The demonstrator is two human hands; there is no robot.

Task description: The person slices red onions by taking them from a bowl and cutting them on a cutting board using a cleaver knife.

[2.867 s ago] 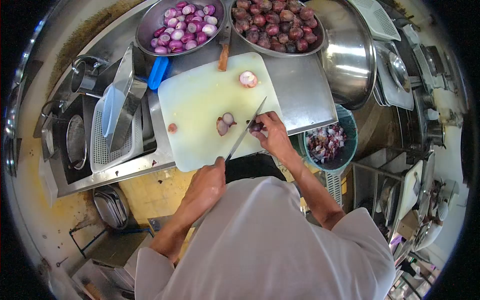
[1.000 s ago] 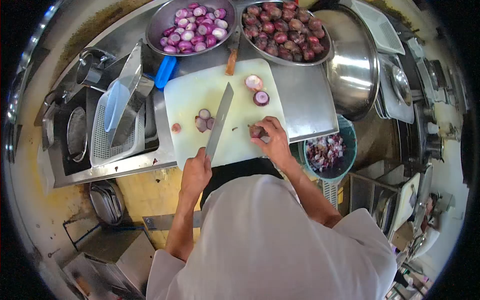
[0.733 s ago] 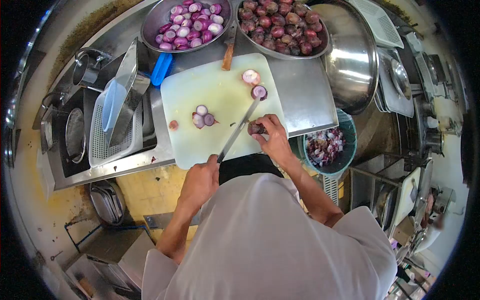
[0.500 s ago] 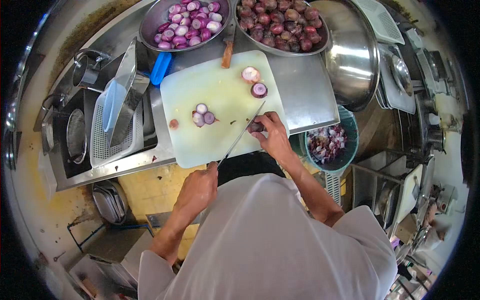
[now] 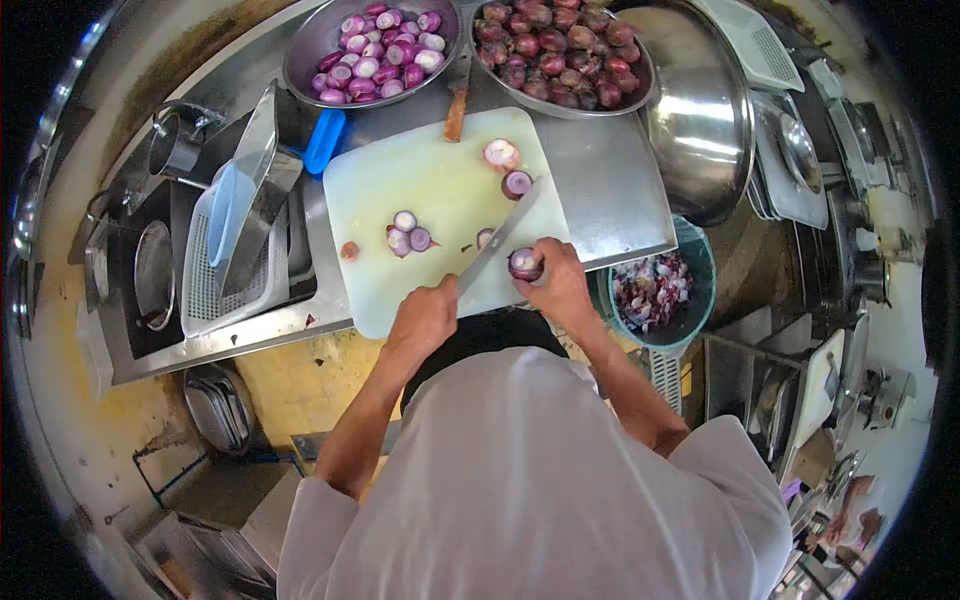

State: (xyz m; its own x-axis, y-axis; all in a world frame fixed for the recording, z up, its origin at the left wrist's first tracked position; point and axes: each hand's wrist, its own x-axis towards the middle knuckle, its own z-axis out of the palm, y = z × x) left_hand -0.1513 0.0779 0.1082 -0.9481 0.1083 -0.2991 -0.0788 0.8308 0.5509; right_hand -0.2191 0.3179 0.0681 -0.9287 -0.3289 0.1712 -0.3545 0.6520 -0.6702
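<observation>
Head view, right grip (image 5: pixel 560 284) clamped on purple, pale-faced onion (image 5: pixel 523 265), left grip (image 5: pixel 425 314) round knife (image 5: pixel 496 242)

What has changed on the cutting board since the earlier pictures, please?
A second cut onion now lies below the first. Slices at left went from two to three. The onion in the right hand shows a cut face, and a new piece lies beside the knife. The left hand kept the knife; both bowls stayed.
</observation>
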